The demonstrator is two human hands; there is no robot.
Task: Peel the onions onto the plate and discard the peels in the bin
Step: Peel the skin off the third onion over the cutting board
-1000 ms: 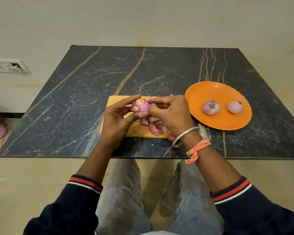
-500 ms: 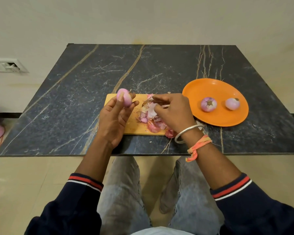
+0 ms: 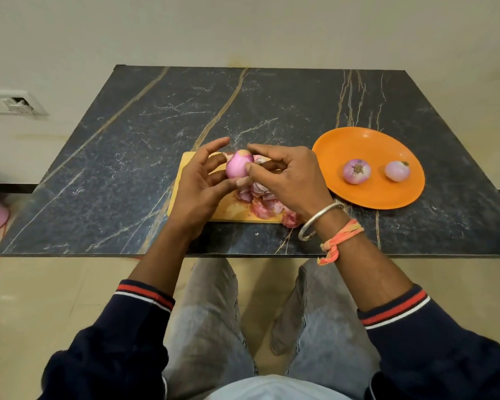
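- Gripping the onion (image 3: 238, 167) from both sides, the left hand (image 3: 202, 192) and right hand (image 3: 290, 180) come together just above the far part of the cutting board (image 3: 231, 210), thumbs and fingertips pinching it.
- It looks nearly bare: smooth pink, with a tan cap on top.
- To the right, a first peeled onion (image 3: 356, 170) and a second peeled onion (image 3: 397, 170) rest apart on the orange plate (image 3: 370, 142).
- The peels (image 3: 260, 197) lie heaped on the board, under the right hand.
- No bin is in view, so discarding looks wholly undone.
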